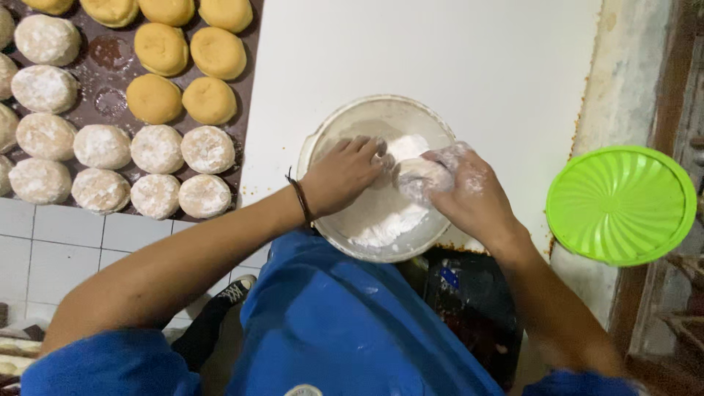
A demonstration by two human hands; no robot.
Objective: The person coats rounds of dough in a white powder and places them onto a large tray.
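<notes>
A round white bowl point(345, 117) with white powder point(381, 220) stands at the near edge of a white table. My right hand point(469, 194), dusted white and covered with thin clear plastic, grips a round powdered bun point(419, 174) over the bowl. My left hand point(343, 174), with a dark band at the wrist, reaches into the bowl beside the bun, fingers bent down toward the powder; whether it touches the bun I cannot tell.
A dark tray point(110, 55) at the left holds rows of buns, plain yellow ones point(163, 48) at the back and powdered white ones point(156, 149) nearer. A green ribbed lid point(622, 205) lies at the right. White table surface point(440, 51) stretches behind the bowl.
</notes>
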